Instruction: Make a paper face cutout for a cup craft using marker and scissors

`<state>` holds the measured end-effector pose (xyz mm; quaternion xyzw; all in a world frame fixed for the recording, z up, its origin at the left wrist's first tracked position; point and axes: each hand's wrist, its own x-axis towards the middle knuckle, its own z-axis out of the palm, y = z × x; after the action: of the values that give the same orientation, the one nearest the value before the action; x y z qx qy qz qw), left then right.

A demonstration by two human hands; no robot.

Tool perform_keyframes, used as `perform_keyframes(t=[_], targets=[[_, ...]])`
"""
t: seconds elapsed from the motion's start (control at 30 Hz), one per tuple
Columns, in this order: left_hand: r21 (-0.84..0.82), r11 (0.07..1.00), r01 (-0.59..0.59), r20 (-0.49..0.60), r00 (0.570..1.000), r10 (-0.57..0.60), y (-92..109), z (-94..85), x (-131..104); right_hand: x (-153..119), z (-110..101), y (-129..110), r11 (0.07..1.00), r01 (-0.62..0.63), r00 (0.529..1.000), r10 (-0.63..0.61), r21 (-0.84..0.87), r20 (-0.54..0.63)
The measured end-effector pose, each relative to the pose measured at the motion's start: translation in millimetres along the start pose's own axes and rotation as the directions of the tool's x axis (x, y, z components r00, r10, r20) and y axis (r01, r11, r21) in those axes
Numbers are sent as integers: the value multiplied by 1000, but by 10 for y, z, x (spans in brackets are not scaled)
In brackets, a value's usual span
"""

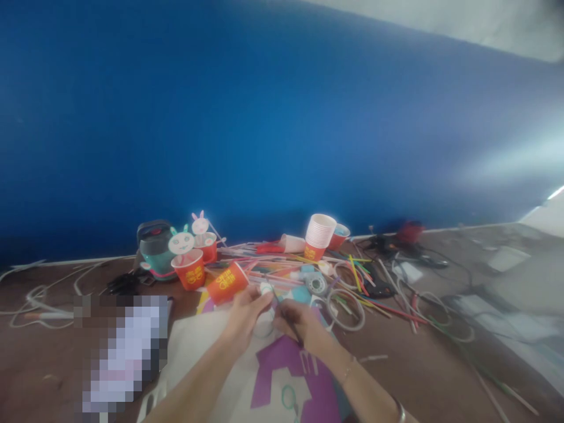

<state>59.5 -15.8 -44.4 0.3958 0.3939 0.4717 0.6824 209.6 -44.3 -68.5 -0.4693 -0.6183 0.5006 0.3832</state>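
Note:
Near the centre of the head view, my left hand pinches a small white piece between thumb and fingertips. Just to its right, my right hand is closed around a thin dark tool, whose tip reaches up beside the white piece. Whether the tip touches the piece is too blurred to tell. Beneath both hands lie a pale sheet and cut purple paper. An orange paper cup lies tipped over just beyond my left hand.
Behind stand orange cups with rabbit faces, a teal container and a cup stack. Coloured strips and a tape roll lie between them. Loops of cord are at the right, a pixelated rectangular object at the left.

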Motion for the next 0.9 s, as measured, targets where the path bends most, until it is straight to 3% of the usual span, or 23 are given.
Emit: perform_keyframes(t=[0.63,0.9], targets=[[8,1000,30,120,992,-31,15,-96,56,-8,8,-46,1000,2,1000,-2,-16,-22],[55,998,31,119,992,-38,42,-131,57,-24,-10,-145,997,29,1000,-29,-74,-2]])
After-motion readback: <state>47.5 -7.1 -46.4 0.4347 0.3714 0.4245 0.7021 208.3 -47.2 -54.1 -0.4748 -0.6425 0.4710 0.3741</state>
